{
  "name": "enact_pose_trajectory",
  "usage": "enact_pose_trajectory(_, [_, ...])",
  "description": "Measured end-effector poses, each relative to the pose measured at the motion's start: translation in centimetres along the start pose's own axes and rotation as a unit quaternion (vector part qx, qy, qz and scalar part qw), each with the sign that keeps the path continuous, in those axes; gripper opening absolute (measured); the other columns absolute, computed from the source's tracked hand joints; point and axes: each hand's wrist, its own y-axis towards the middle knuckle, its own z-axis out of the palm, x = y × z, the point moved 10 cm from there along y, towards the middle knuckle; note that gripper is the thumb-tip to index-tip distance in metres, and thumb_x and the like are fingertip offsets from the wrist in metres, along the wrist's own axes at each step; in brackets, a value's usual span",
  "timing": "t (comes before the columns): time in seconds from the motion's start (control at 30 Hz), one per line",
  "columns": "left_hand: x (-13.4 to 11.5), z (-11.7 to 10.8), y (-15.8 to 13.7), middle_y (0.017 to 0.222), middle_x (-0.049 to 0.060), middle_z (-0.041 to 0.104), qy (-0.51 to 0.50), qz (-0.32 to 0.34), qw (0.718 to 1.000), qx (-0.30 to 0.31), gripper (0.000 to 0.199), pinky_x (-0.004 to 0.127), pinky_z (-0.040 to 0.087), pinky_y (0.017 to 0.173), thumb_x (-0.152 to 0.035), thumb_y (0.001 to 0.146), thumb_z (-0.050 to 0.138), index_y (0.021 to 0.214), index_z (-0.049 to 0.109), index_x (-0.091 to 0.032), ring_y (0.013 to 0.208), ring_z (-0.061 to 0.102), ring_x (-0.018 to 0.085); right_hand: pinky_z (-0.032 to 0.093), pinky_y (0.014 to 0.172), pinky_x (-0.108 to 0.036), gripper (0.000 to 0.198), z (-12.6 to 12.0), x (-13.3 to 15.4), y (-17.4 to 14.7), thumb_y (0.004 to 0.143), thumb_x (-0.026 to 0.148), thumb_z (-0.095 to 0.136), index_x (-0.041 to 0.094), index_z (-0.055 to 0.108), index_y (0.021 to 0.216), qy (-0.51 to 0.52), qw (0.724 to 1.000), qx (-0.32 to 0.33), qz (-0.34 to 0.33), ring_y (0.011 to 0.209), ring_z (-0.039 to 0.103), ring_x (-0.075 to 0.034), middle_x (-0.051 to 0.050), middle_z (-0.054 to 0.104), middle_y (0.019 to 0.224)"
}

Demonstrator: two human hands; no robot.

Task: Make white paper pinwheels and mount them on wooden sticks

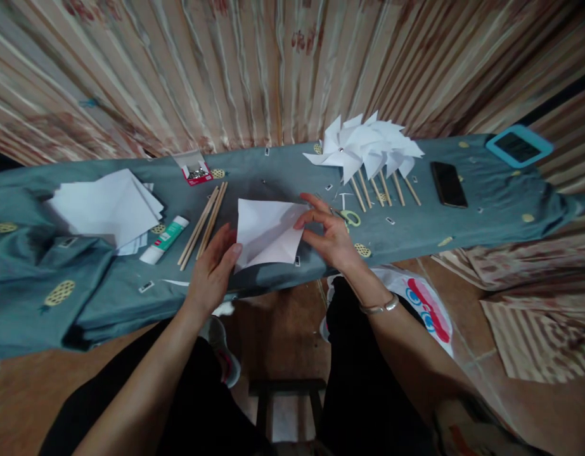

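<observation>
A creased square sheet of white paper (269,233) is held up between my two hands, just above the cloth near the front edge. My left hand (212,266) pinches its lower left corner with the thumb on top. At the right side, my right hand (329,233) has its thumb and index finger closed on the paper's edge. Left of the paper lie several wooden sticks (204,225) and a green and white glue stick (165,240). Scissors with green handles (351,218) rest beside my right hand, partly hidden by it.
Several white paper pinwheels (363,145) on sticks lie at the back right, near a dark phone (449,184) and a blue-framed device (519,145). A paper stack (109,212) and an opened box of pins (196,172) are on the left. A striped curtain (254,69) hangs behind.
</observation>
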Motion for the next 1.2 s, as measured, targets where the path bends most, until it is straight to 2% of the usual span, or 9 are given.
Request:
enact_pose_trajectory(0.17, [0.8, 2.2, 0.5, 0.108, 0.012, 0.074, -0.095, -0.104, 0.990, 0.033, 0.061, 0.039, 0.057, 0.081, -0.056, 0.063, 0.077, 0.107, 0.071, -0.015, 0.094, 0.070, 0.028, 0.027, 0.119, -0.044, 0.018, -0.9, 1.1, 0.3, 0.071, 0.008, 0.061, 0.022, 0.070, 0.079, 0.042, 0.998, -0.031, -0.018, 0.144, 0.037, -0.023, -0.003, 0.047, 0.150])
enact_pose_trajectory(0.27, [1.3, 3.2, 0.4, 0.083, 0.009, 0.075, -0.100, -0.146, 0.983, 0.056, 0.048, 0.034, 0.056, 0.062, -0.053, 0.058, 0.081, 0.085, 0.074, -0.014, 0.068, 0.069, 0.024, 0.021, 0.122, -0.045, 0.016, -1.4, 1.3, 0.2, 0.070, 0.009, 0.062, 0.022, 0.070, 0.076, 0.048, 0.997, -0.053, -0.019, 0.146, 0.034, -0.024, -0.001, 0.046, 0.151])
enact_pose_trajectory(0.37, [0.8, 2.2, 0.9, 0.075, 0.006, 0.073, -0.076, -0.107, 0.991, -0.003, 0.041, 0.030, 0.053, 0.060, -0.049, 0.059, 0.081, 0.078, 0.074, -0.014, 0.064, 0.066, 0.020, 0.023, 0.121, -0.044, 0.020, -2.6, 0.4, -0.1, 0.073, 0.013, 0.062, 0.022, 0.072, 0.087, 0.086, 0.991, -0.099, 0.008, 0.144, 0.036, -0.024, -0.003, 0.047, 0.150])
enact_pose_trajectory(0.5, [-0.2, 1.2, 1.5, 0.075, 0.005, 0.073, -0.049, -0.044, 0.995, -0.069, 0.038, 0.028, 0.051, 0.058, -0.047, 0.062, 0.079, 0.080, 0.075, -0.014, 0.063, 0.063, 0.019, 0.041, 0.111, -0.046, 0.036, -3.5, -2.7, -1.1, 0.078, 0.032, 0.066, 0.021, 0.065, 0.112, 0.207, 0.953, -0.180, 0.128, 0.126, 0.057, -0.026, -0.009, 0.062, 0.132])
enact_pose_trajectory(0.63, [-0.6, 2.1, 2.1, 0.079, 0.005, 0.074, -0.021, -0.009, 0.997, -0.067, 0.040, 0.029, 0.051, 0.062, -0.048, 0.068, 0.076, 0.090, 0.076, -0.014, 0.068, 0.064, 0.021, 0.055, 0.093, -0.047, 0.057, 0.1, -4.7, -1.5, 0.061, 0.043, 0.083, 0.017, 0.064, 0.108, 0.298, 0.915, -0.113, 0.249, 0.094, 0.070, -0.027, -0.010, 0.075, 0.099])
enact_pose_trajectory(0.77, [-0.7, 3.1, 2.7, 0.078, 0.004, 0.073, 0.018, 0.008, 0.998, -0.053, 0.038, 0.029, 0.050, 0.063, -0.051, 0.071, 0.074, 0.088, 0.075, -0.017, 0.070, 0.065, 0.021, 0.059, 0.080, -0.043, 0.049, 2.2, -5.2, -1.2, 0.058, 0.045, 0.084, 0.019, 0.067, 0.096, 0.300, 0.918, -0.075, 0.250, 0.085, 0.071, -0.025, -0.007, 0.076, 0.097])
enact_pose_trajectory(1.03, [-1.2, 2.9, 3.3, 0.078, 0.003, 0.074, 0.018, -0.017, 0.997, -0.074, 0.038, 0.032, 0.055, 0.070, -0.053, 0.069, 0.075, 0.086, 0.074, -0.019, 0.075, 0.068, 0.024, 0.055, 0.077, -0.033, 0.037, -2.8, -3.6, 0.0, 0.087, 0.047, 0.059, 0.019, 0.067, 0.110, 0.007, 0.986, -0.109, 0.123, 0.084, 0.070, -0.021, -0.008, 0.076, 0.098])
enact_pose_trajectory(1.1, [-1.2, 2.4, 3.3, 0.086, 0.004, 0.076, -0.035, -0.029, 0.994, -0.095, 0.038, 0.034, 0.056, 0.077, -0.049, 0.067, 0.078, 0.089, 0.075, -0.019, 0.082, 0.070, 0.024, 0.052, 0.084, -0.035, 0.031, -5.3, -3.3, -0.3, 0.094, 0.037, 0.049, 0.018, 0.069, 0.110, -0.161, 0.974, -0.114, 0.114, 0.088, 0.069, -0.023, -0.009, 0.075, 0.101])
enact_pose_trajectory(1.2, [-1.4, 1.5, 3.3, 0.089, 0.005, 0.077, -0.089, -0.031, 0.988, -0.125, 0.034, 0.034, 0.058, 0.078, -0.044, 0.065, 0.081, 0.086, 0.075, -0.018, 0.082, 0.070, 0.023, 0.048, 0.091, -0.039, 0.030, -7.2, -4.1, -1.1, 0.094, 0.024, 0.047, 0.013, 0.070, 0.109, -0.381, 0.914, -0.056, 0.131, 0.102, 0.065, -0.029, -0.017, 0.073, 0.106])
